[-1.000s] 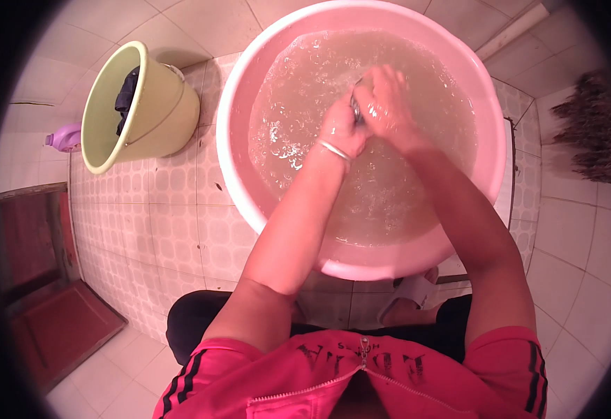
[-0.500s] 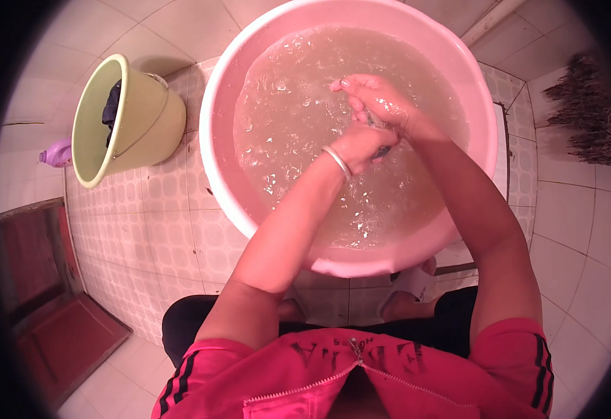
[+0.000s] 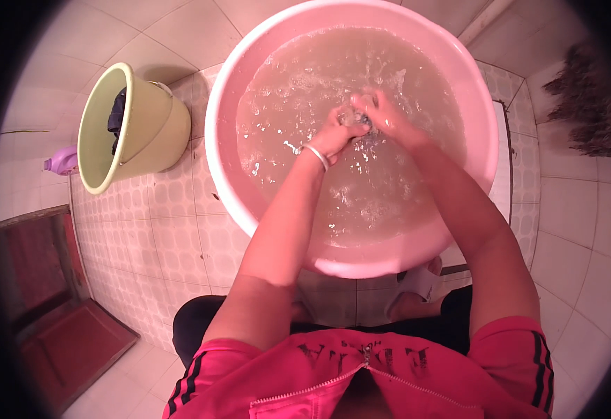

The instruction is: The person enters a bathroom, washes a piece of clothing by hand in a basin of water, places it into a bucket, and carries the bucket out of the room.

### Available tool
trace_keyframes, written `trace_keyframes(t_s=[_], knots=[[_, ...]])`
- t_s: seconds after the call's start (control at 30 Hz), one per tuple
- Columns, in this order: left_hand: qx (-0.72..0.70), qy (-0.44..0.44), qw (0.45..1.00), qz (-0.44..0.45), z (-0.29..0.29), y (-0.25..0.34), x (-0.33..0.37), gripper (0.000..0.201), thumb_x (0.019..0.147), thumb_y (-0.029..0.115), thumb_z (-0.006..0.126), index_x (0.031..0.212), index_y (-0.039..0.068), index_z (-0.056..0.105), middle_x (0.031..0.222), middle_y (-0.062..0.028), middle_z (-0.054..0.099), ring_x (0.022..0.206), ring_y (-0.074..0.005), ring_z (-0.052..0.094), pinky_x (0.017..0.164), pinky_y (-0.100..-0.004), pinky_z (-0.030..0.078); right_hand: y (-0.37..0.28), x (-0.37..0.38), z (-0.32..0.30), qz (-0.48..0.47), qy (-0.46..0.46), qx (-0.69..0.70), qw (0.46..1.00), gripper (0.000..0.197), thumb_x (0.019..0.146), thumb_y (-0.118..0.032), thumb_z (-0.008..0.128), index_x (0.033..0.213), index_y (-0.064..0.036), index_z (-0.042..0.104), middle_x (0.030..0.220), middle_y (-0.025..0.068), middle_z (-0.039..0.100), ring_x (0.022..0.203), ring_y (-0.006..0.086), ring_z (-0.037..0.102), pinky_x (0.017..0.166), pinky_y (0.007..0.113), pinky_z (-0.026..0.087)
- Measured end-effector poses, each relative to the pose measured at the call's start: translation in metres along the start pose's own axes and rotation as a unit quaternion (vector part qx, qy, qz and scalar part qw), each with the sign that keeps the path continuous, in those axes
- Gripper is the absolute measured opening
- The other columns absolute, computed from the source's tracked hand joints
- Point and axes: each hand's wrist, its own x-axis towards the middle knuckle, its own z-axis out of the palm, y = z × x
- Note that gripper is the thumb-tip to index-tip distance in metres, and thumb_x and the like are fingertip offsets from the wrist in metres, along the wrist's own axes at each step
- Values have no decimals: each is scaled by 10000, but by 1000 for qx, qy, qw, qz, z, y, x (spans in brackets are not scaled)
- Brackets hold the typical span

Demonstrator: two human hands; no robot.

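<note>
A large pink basin (image 3: 263, 230) full of cloudy, soapy water stands on the tiled floor in front of me. Both my hands are in the water near its middle, pressed together. My left hand (image 3: 335, 133), with a thin bracelet at the wrist, and my right hand (image 3: 382, 115) are closed around a small dark piece of wet cloth (image 3: 358, 124), which is mostly hidden between the fingers and under the water. The water around the hands is rippled and foamy.
A pale green bucket (image 3: 145, 119) with dark clothing inside stands to the left of the basin. A purple bottle (image 3: 61, 162) lies beyond it. A dark red mat (image 3: 68, 342) is at the lower left, a broom-like bundle (image 3: 592, 105) at the right.
The hands have kept rubbing the cloth together in the water, shifting a little within the basin. The view has moved slightly, so the basin and bucket sit further right.
</note>
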Motion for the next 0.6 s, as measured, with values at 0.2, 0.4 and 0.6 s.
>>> trace_keyframes(t_s=[0.2,0.4,0.6], knots=[[160,-72,983,-52,-36,-2,-4,311,846,216,646,1103,66,555,901,-24,610,872,-110,564,845,-323,478,49,5,-49,185,-331,90,921,550,835,-275,660,1261,-18,425,1119,95,560,988,142,557,803,284,474],[-239,29,970,-7,-45,27,-14,429,879,411,557,1133,65,539,1003,-114,594,950,-255,554,845,-469,468,13,20,-51,123,-103,14,987,415,830,-171,627,1198,-29,497,971,71,613,869,133,594,700,286,501],[-318,35,947,-4,-17,27,-17,513,876,516,498,1128,71,539,1021,-121,579,951,-270,554,824,-438,472,-64,-48,35,-185,-117,-315,924,275,797,-233,571,1039,-104,573,931,128,618,797,272,615,689,377,494]])
